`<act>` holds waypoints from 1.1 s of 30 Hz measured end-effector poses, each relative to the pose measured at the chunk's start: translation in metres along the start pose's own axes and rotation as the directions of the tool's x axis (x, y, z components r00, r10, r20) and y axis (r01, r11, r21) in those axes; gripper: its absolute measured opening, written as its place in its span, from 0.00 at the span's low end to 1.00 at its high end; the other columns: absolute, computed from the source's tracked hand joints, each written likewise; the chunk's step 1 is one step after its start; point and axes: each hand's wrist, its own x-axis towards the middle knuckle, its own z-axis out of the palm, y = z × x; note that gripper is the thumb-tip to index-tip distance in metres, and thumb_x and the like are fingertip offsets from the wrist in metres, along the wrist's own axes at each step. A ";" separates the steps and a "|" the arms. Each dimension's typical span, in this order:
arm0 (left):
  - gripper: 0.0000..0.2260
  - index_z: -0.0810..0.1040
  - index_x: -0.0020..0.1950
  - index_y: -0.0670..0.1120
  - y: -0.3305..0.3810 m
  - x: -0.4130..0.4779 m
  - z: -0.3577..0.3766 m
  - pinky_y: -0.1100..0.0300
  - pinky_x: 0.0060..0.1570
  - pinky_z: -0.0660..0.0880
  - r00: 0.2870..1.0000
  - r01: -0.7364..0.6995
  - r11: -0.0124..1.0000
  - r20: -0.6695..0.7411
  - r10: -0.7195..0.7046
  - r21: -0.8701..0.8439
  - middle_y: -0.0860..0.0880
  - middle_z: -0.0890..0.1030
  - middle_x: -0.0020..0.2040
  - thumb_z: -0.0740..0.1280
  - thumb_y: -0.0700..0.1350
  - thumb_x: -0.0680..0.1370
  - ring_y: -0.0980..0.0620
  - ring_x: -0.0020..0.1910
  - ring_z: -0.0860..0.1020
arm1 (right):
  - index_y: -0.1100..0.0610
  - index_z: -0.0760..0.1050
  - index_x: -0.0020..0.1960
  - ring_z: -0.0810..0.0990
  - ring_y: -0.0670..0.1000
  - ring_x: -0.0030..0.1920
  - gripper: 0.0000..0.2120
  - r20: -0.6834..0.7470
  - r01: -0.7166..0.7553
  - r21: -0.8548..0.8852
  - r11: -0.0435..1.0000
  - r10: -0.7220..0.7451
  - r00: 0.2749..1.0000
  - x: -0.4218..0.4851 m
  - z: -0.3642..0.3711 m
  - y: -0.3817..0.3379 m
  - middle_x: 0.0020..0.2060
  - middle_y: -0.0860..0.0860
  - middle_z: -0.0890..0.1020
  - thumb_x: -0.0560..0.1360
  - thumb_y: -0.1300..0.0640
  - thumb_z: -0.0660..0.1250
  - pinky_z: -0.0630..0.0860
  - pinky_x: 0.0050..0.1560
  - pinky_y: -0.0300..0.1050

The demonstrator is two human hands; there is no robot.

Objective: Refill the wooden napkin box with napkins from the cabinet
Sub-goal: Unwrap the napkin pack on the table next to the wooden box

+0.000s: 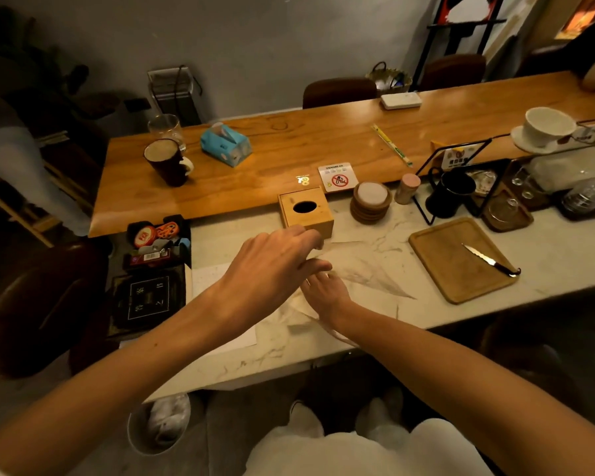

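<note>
The wooden napkin box (305,211), with a dark oval slot in its lid, stands on the marble counter (375,245) against the raised wooden bar. My left hand (272,266) hovers just in front of the box with its fingers apart and nothing in it, fingertips close to the box's lower front edge. My right hand (327,292) lies low on the counter beneath it, resting on a thin pale sheet (298,309). The left hand hides the right hand's fingertips. I cannot tell whether the sheet is a napkin. No cabinet is in view.
A wooden cutting board (461,259) with a knife (488,261) lies to the right. Stacked coasters (371,202) and a black mug (449,194) stand behind it. A black tray of small items (157,240) sits left. A blue tissue pack (225,144) and dark cup (165,161) are on the bar.
</note>
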 end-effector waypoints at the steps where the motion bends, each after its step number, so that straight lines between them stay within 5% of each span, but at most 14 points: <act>1: 0.17 0.73 0.65 0.49 0.000 -0.002 0.000 0.62 0.44 0.68 1.000 0.007 1.000 0.004 -0.007 -0.027 0.52 0.78 0.56 0.63 0.56 0.79 0.53 0.50 0.77 | 0.59 0.57 0.76 0.61 0.57 0.75 0.28 -0.036 0.012 -0.015 1.000 -0.013 0.999 0.001 0.001 -0.001 0.74 0.58 0.64 0.79 0.60 0.63 0.65 0.71 0.51; 6: 0.18 0.73 0.67 0.50 -0.002 -0.012 0.003 0.64 0.45 0.66 0.999 0.047 0.996 0.007 -0.046 -0.081 0.53 0.76 0.56 0.63 0.54 0.79 0.57 0.48 0.73 | 0.60 0.57 0.76 0.58 0.57 0.76 0.24 -0.137 0.095 -0.028 0.995 -0.098 0.986 0.001 0.005 -0.005 0.76 0.57 0.60 0.82 0.61 0.57 0.61 0.73 0.51; 11: 0.16 0.74 0.67 0.50 0.000 -0.015 0.002 0.64 0.42 0.64 0.998 0.064 0.995 0.014 -0.063 -0.079 0.52 0.77 0.55 0.63 0.52 0.80 0.60 0.44 0.68 | 0.61 0.61 0.72 0.71 0.59 0.68 0.24 -0.023 0.158 -0.053 0.986 -0.159 0.987 0.006 0.017 -0.005 0.67 0.59 0.73 0.79 0.59 0.63 0.69 0.67 0.54; 20: 0.16 0.75 0.65 0.51 -0.004 -0.008 -0.004 0.62 0.40 0.65 0.995 0.071 0.997 0.073 -0.070 -0.017 0.53 0.77 0.55 0.60 0.54 0.81 0.58 0.42 0.69 | 0.56 0.59 0.75 0.64 0.59 0.72 0.21 0.036 -0.059 0.438 0.897 0.049 0.998 0.005 0.022 -0.004 0.74 0.57 0.64 0.83 0.56 0.52 0.63 0.70 0.58; 25: 0.16 0.76 0.64 0.50 -0.006 0.000 -0.004 0.62 0.41 0.68 0.994 0.072 0.997 0.083 -0.072 0.002 0.53 0.77 0.56 0.60 0.55 0.81 0.55 0.46 0.75 | 0.60 0.57 0.74 0.61 0.58 0.74 0.23 -0.010 0.024 0.235 0.972 -0.022 1.000 0.008 0.020 0.001 0.72 0.60 0.65 0.81 0.61 0.57 0.54 0.74 0.49; 33: 0.14 0.78 0.59 0.48 -0.020 0.010 -0.006 0.53 0.41 0.76 0.997 0.056 0.997 0.045 -0.059 0.055 0.52 0.77 0.51 0.60 0.53 0.81 0.52 0.45 0.77 | 0.59 0.62 0.71 0.75 0.60 0.61 0.26 0.178 0.078 0.335 0.939 -0.144 0.973 0.003 -0.043 0.006 0.63 0.60 0.74 0.77 0.54 0.65 0.73 0.53 0.50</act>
